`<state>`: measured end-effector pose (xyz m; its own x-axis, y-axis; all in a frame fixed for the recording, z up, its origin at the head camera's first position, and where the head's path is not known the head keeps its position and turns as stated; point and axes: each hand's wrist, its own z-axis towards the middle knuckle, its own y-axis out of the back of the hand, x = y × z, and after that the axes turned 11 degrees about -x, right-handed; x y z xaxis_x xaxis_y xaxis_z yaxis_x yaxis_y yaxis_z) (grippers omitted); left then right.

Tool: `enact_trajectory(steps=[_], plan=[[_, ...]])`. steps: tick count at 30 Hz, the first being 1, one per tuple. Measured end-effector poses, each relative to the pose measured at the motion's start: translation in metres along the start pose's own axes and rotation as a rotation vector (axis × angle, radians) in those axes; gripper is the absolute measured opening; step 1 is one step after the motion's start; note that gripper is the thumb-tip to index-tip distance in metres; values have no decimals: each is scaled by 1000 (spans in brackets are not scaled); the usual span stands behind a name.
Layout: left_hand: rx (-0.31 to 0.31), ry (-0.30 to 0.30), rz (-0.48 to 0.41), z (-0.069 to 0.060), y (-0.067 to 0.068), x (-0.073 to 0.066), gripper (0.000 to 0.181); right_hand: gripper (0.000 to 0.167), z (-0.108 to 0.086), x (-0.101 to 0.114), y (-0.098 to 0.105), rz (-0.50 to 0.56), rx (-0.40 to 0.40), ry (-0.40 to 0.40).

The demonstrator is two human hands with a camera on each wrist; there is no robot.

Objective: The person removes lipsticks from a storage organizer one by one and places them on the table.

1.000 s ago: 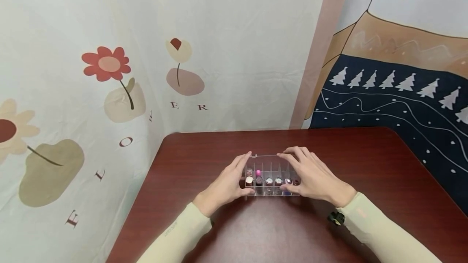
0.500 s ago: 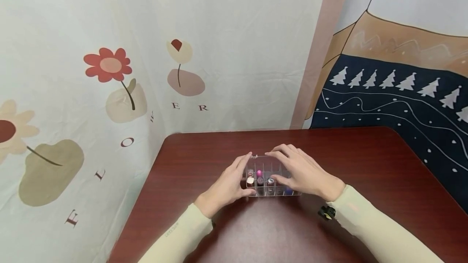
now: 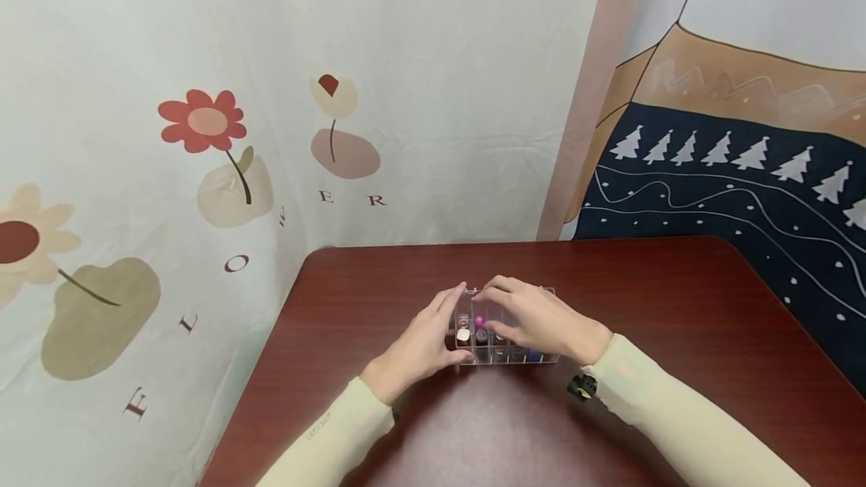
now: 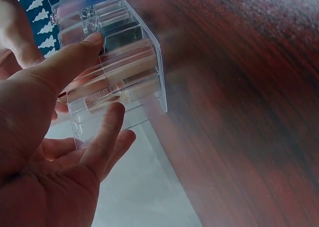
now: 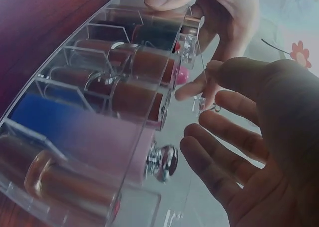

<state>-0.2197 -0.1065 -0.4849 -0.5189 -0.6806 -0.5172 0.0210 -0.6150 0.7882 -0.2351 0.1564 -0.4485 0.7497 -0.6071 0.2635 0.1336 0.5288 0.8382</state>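
A clear plastic lipstick organizer (image 3: pixel 549 358) with upright compartments stands on the table. My left hand (image 3: pixel 416 340) holds its left end, thumb at the front and fingers along the side and back. Over the organizer hangs my right hand (image 3: pixel 541 322), fingers loosely bent near the left compartments. The right wrist view shows nothing between its thumb and fingers. Several lipsticks fill the slots, among them a blue-and-pink tube (image 5: pixel 84 137) with a silver knob and a copper tube (image 5: pixel 70 182). A bright pink round tip (image 3: pixel 479 321) shows near my right fingertips.
The dark red-brown table (image 3: pixel 433 427) reaches back to a pale printed curtain (image 3: pixel 440 96) with flowers. At the right hangs a navy cloth (image 3: pixel 676 201) with white trees.
My right hand has moved leftward along the organizer, from its right end to its left compartments. The left hand has stayed in place on the organizer.
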Motion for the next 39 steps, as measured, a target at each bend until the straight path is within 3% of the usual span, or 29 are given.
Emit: enact_trajectory(steps=[12, 39], plan=[[4, -4, 2, 0, -3, 2, 122, 32, 6, 0, -10, 69, 68, -22], [-12, -5, -17, -1, -2, 2, 122, 8, 9, -6, -22, 145, 60, 2]])
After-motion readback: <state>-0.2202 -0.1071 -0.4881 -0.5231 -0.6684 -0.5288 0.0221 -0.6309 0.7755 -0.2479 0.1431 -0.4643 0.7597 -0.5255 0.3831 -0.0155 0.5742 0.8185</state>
